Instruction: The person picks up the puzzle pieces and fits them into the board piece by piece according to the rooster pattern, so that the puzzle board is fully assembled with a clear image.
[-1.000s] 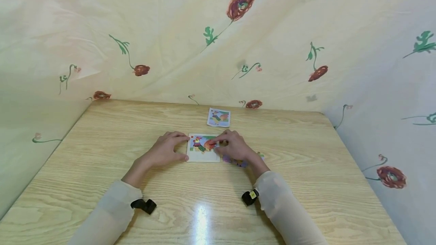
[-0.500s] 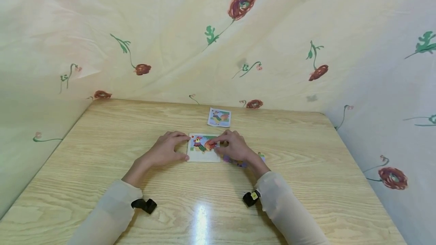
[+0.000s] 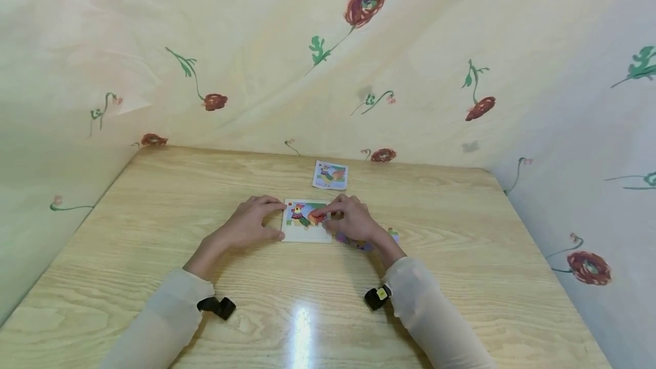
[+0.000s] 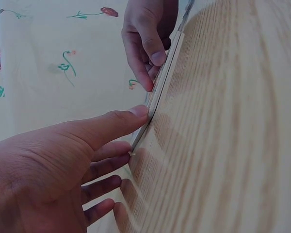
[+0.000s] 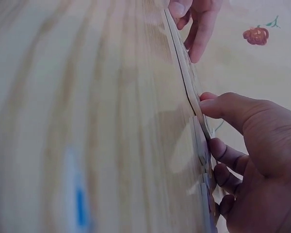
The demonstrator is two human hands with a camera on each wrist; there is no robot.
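A white-edged jigsaw puzzle board (image 3: 306, 237) with a rooster picture lies on the table; its lower strip is bare white. My left hand (image 3: 247, 223) holds the board's left side, thumb at the near corner and index finger at the far one. In the left wrist view, the thumb (image 4: 121, 125) meets the board's edge. My right hand (image 3: 355, 222) reaches over the right side, index finger and thumb on the orange tail puzzle piece (image 3: 318, 219). Several loose puzzle pieces (image 3: 361, 245) lie under and beside the right hand, partly hidden.
Behind the board lies a small picture card (image 3: 330, 176) showing the same rooster. The wooden table (image 3: 266, 323) ends at a flowered cloth backdrop (image 3: 256, 73). Stacked piece edges (image 5: 206, 194) show beside the board in the right wrist view.
Both hands keep their places on the board, with only a very slight shift of the right fingertips. The whole head view has drifted a little.
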